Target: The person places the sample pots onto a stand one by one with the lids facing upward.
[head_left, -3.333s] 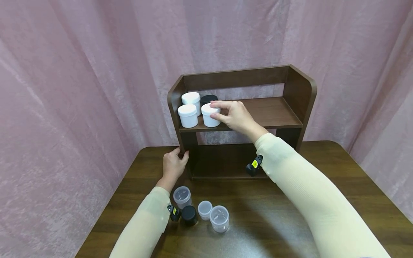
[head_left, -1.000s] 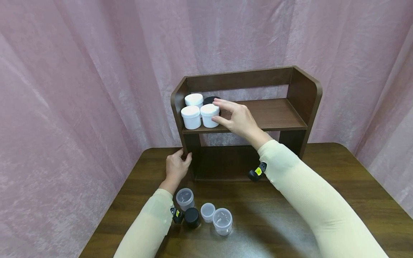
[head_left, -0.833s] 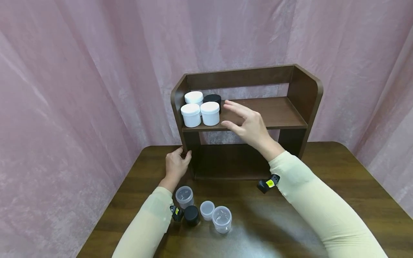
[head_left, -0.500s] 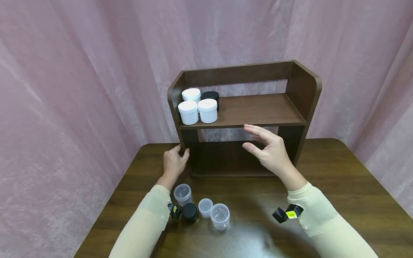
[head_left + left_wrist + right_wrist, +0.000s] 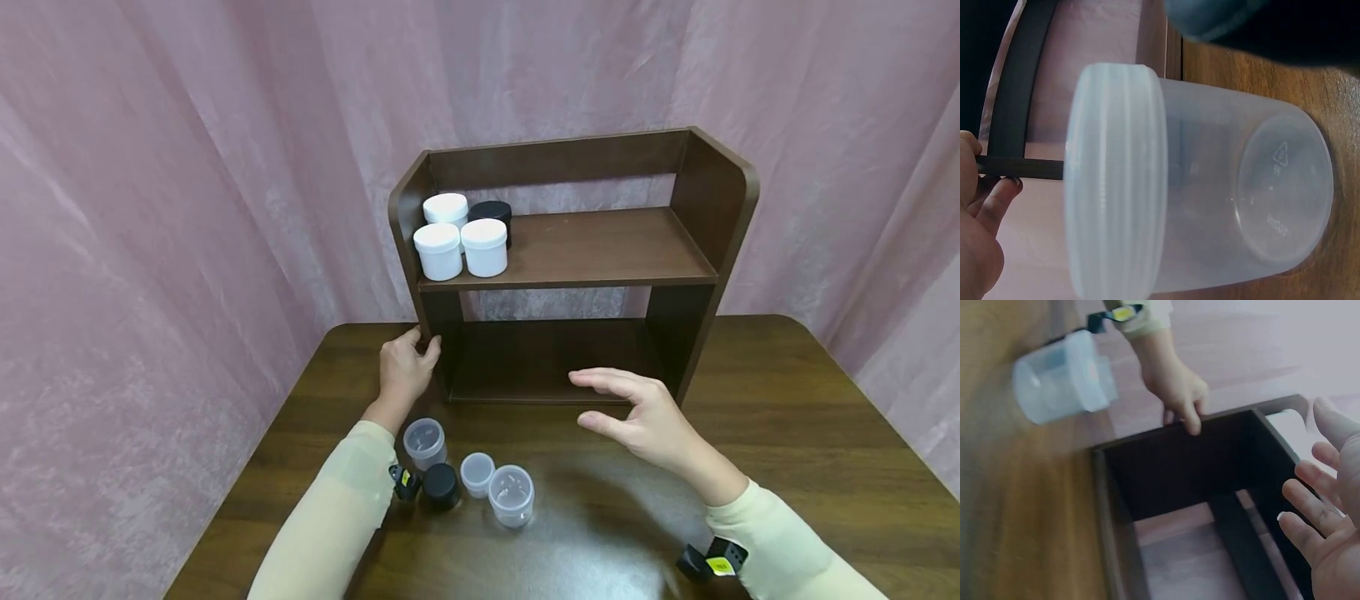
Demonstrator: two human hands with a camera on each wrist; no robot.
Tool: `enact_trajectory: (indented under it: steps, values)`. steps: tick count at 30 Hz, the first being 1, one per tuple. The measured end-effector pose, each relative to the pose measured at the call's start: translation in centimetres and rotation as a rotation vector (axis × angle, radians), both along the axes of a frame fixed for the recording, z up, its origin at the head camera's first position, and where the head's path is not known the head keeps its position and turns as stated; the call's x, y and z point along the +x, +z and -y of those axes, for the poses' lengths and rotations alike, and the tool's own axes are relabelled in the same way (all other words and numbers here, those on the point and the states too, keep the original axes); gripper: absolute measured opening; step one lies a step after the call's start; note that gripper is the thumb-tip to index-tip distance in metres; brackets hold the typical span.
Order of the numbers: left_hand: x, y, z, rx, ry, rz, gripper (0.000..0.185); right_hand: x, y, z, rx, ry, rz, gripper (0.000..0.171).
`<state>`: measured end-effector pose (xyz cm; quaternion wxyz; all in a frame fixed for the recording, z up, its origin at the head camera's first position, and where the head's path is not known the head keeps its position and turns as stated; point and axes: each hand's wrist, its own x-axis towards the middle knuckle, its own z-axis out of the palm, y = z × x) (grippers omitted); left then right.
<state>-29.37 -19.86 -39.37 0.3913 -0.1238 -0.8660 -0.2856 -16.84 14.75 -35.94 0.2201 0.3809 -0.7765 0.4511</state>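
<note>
With thumb and fingers my left hand (image 5: 406, 367) pinches the left side panel of a dark brown two-tier shelf (image 5: 600, 246). That pinch also shows in the left wrist view, where the hand (image 5: 982, 231) is at the edge. My right hand (image 5: 645, 417) hovers over the table before the lower tier, thumb and fingers spread, holding nothing. On the upper tier's left end stand a white jar (image 5: 484, 250) at the front, a second white jar (image 5: 438, 253) left of it, a third white jar (image 5: 446, 208) behind, and a partly hidden black-lidded jar (image 5: 491, 213).
On the brown table (image 5: 795, 433), beside my left wrist, stand a translucent lidded jar (image 5: 424, 442), a black-lidded jar (image 5: 440, 486), a small translucent jar (image 5: 477, 473) and a larger clear jar (image 5: 512, 496). A pink curtain (image 5: 225, 208) hangs behind.
My right hand has let go of the front white jar on the upper tier and moved down and to the right. My left hand keeps its hold on the shelf's side.
</note>
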Motion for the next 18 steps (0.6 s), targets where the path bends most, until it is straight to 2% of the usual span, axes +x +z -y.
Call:
enact_trajectory:
  steps: [3, 6, 13, 18]
  values:
    - [0.1, 0.1, -0.2, 0.004, 0.001, 0.007, 0.016, -0.6, -2.1, 0.0, 0.031, 0.038, 0.015, 0.047]
    - [0.1, 0.1, -0.1, 0.005, 0.0, 0.004, 0.015, -0.6, -3.3, 0.6, 0.051, 0.076, 0.022, 0.049]
    - [0.0, 0.1, -0.1, 0.01, -0.012, -0.02, 0.015, -0.3, -4.8, 2.0, 0.081, 0.158, 0.092, 0.045]
    - [0.1, 0.2, -0.1, 0.004, -0.003, -0.007, 0.016, -0.4, -6.0, 2.4, 0.131, 0.171, 0.108, 0.043]
